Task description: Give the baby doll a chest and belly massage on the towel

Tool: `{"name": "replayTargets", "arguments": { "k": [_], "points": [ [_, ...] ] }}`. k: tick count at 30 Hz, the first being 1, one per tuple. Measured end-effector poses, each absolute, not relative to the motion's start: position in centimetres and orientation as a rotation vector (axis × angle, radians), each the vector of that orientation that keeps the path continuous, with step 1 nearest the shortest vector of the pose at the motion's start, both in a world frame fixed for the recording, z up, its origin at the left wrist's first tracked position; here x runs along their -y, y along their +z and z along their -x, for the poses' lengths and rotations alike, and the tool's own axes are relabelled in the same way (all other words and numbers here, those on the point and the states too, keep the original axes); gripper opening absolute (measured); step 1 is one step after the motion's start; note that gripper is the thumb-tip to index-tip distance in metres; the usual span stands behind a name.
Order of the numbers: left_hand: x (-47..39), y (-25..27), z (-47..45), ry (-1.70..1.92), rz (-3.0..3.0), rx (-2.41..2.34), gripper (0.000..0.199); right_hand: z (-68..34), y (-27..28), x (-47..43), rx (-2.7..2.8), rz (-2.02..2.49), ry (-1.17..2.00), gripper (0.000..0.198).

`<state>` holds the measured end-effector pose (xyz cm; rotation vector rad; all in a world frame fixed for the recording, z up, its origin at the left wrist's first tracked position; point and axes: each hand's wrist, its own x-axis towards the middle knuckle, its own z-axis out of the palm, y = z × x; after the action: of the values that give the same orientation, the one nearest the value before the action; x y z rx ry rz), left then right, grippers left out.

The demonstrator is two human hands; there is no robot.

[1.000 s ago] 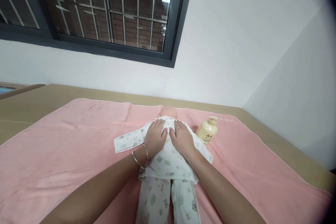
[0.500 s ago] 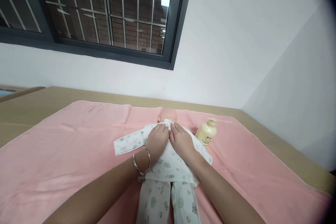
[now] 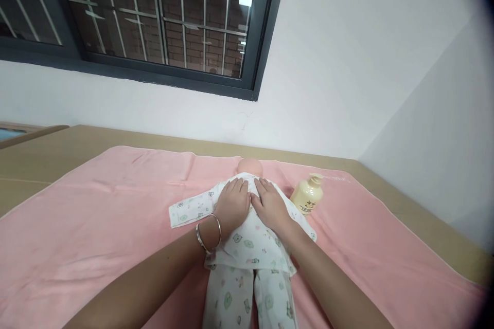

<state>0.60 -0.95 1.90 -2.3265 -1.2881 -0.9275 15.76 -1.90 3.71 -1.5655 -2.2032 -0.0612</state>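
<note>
Head view only on my feed. I see both bare hands palm-down on the upper torso of a doll (image 3: 249, 234), which lies stretched out along the middle of a pink blanket (image 3: 127, 190), its bald head (image 3: 250, 166) pointing at the wall (image 3: 328, 61). I can't make out its face from here. Left hand (image 3: 232, 206) sits on the left side of the patterned white shirt (image 3: 250, 249), fingers extended and narrow, close together, pointing toward the doll's head; nothing grasped that I can see. Right hand (image 3: 271, 205) mirrors it on the other side, fingers also straight with only slim gaps, thumb angled inward. Thumbs meet near the midline; can't tell if they actually touch. Palms are hidden, so I can't read pressure. Left wrist carries a silver bangle (image 3: 198, 235). One sleeve (image 3: 193, 209) runs out flat to the left of the left hand; the other slopes out past the right forearm. Matching trousers (image 3: 228, 298) extend between my two forearms toward the bottom edge. Pale yellow pump bottle (image 3: 307, 195) is near the right hand, beside the doll's shoulder, on the blanket, leaning in my view. Blanket covers most of a tan surface (image 3: 417, 223). Above, a dark window frame (image 3: 252, 85), metal bars (image 3: 182, 20) and brickwork behind.
</note>
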Motion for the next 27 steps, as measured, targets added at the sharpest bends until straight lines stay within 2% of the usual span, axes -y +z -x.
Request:
{"name": "replayTargets", "arguments": {
  "k": [6,11,17,27],
  "points": [
    [1.6,2.4,-0.4,-1.006,2.315,1.162,0.025,-15.0,3.8,3.1,2.189,1.598,-0.259,0.046],
    [1.7,2.6,-0.4,-1.056,2.256,1.355,0.019,-14.4,3.7,3.7,2.067,1.724,-0.328,0.043],
    [0.4,2.0,-0.1,-1.014,2.393,1.217,0.034,-15.5,3.4,2.3,2.151,1.547,-0.215,0.048],
    [1.5,1.9,-0.2,-1.165,2.253,1.019,0.022,-14.7,2.7,3.5,2.019,1.514,-0.413,0.033]
  ]
}}
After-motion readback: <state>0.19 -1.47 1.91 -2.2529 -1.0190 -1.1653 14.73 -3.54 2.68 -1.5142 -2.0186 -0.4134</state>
